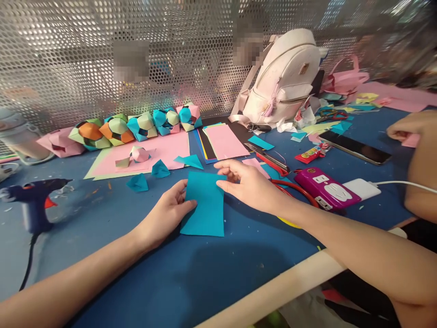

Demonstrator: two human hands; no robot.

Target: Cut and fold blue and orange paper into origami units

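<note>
A blue sheet of paper [205, 209] is held just above the blue table, nearly upright toward me. My left hand [172, 205] grips its left edge, thumb on the front and fingers partly hidden behind. At the top right corner, my right hand [242, 182] has its thumb over the sheet and its fingers curled beyond the upper edge. Small folded blue paper pieces [160, 169] lie behind the sheet. A partly assembled pink paper piece [139, 155] rests on large pink sheets [170, 152].
A row of folded paper balls [118, 130] lines the mesh screen. The glue gun [36, 198] stands left. Rightward are a utility knife [273, 163], purple power strip [326, 189], phone [355, 146] and white backpack [287, 82]. Another person's hand [406, 125] is at far right.
</note>
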